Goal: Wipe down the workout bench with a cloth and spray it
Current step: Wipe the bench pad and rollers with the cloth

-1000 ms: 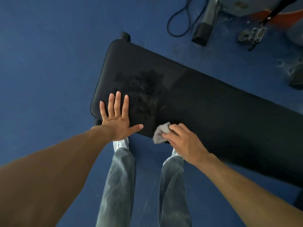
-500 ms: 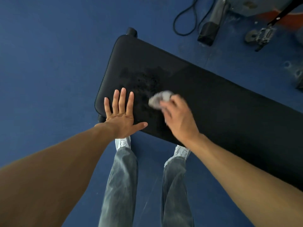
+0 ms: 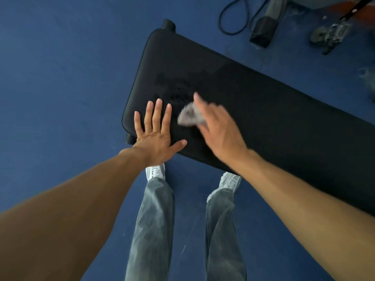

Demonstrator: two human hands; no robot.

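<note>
Floor: blue gym floor fills the background, with white scuff marks at the far right.
Counter: black padded workout bench, the counter, runs from the far left to the near right; a darker wet-looking patch lies near its left end.
Left hand: left hand lies flat on the near left edge of the counter, palm down, fingers stretched out and a little spread, holding nothing.
Right hand: right hand is blurred, its fingers bent around a crumpled grey cloth.
Cloth: grey cloth is on the counter top, just right of the left hand's fingers, at the near edge of the dark patch.
Legs: grey jeans and white shoes stand on the floor, near side of the counter.
Far objects: black cable, dark machine foot.
Writing: no readable brand or label.
</note>
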